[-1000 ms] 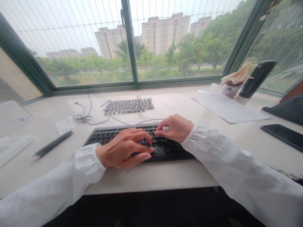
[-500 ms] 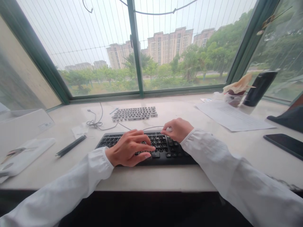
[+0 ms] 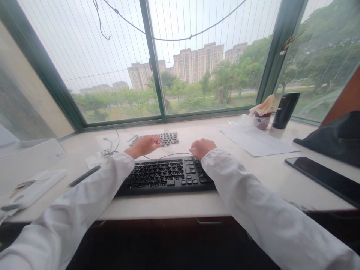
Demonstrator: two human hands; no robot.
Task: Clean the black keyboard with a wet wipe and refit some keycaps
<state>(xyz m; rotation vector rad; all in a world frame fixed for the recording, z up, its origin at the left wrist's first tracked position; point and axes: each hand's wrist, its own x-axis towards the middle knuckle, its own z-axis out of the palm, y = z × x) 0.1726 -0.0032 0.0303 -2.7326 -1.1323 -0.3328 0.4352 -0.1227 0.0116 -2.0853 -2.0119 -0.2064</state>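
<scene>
A black keyboard (image 3: 157,174) lies near the desk's front edge, many of its main key positions without caps. Behind it, loose keycaps (image 3: 170,138) stand in rows on the white desk. My left hand (image 3: 144,145) is over the left part of these rows, thumb and fingers curved and apart, with nothing visible between them. At the keyboard's upper right edge is my right hand (image 3: 203,148), its fingers curled together around something small and pale that I cannot make out.
Left of the keyboard lie a black pen-like tool (image 3: 84,176), a coiled cable (image 3: 109,152) and a white box (image 3: 33,153). On the right are a paper sheet (image 3: 258,140), a phone (image 3: 323,178), a black bottle (image 3: 286,110) and dark cloth (image 3: 334,138).
My left hand has moved from the keyboard forward to the keycap rows. My right hand has shifted slightly, fingers still closed. The view has turned a little to the right.
</scene>
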